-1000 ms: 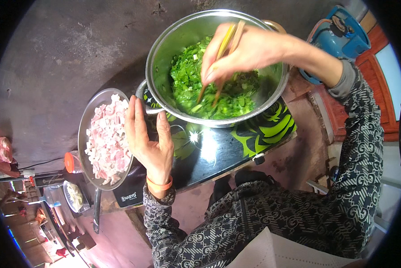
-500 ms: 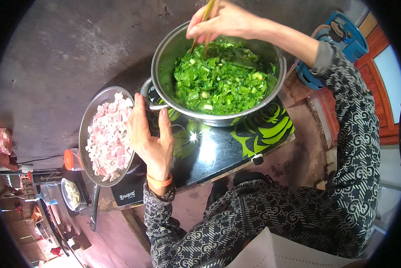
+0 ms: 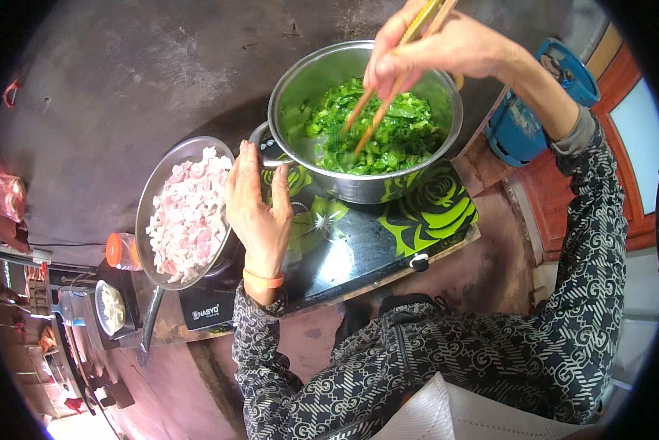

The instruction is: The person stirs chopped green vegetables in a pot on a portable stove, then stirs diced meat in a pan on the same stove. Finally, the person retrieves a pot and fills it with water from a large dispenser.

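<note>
A deep steel pot (image 3: 366,187) stands on the right part of the stove, with chopped leafy greens (image 3: 388,125) inside. My right hand (image 3: 436,55) grips a pair of wooden chopsticks (image 3: 377,128) over the pot, their tips down among the greens. My left hand (image 3: 260,220), an orange band at its wrist, has its fingers stretched and the thumb apart. Its fingertips are up at the pot's left loop handle (image 3: 256,137); whether they press on it is hard to tell. Just left of that hand, a long-handled frying pan (image 3: 147,198) holds cut pale pink meat (image 3: 190,213).
The black glass stove (image 3: 329,257) has green flower patterns and a knob (image 3: 419,262) on its front edge. Left of the pan are an orange-lidded jar (image 3: 122,251) and a bowl of pale pieces (image 3: 111,308). A blue gas cylinder (image 3: 516,128) stands at the right.
My right hand has moved right, and the chopsticks now reach lower into the greens. The greens have shifted to the right, baring some of the pot's bottom left. My left hand stays by the handle.
</note>
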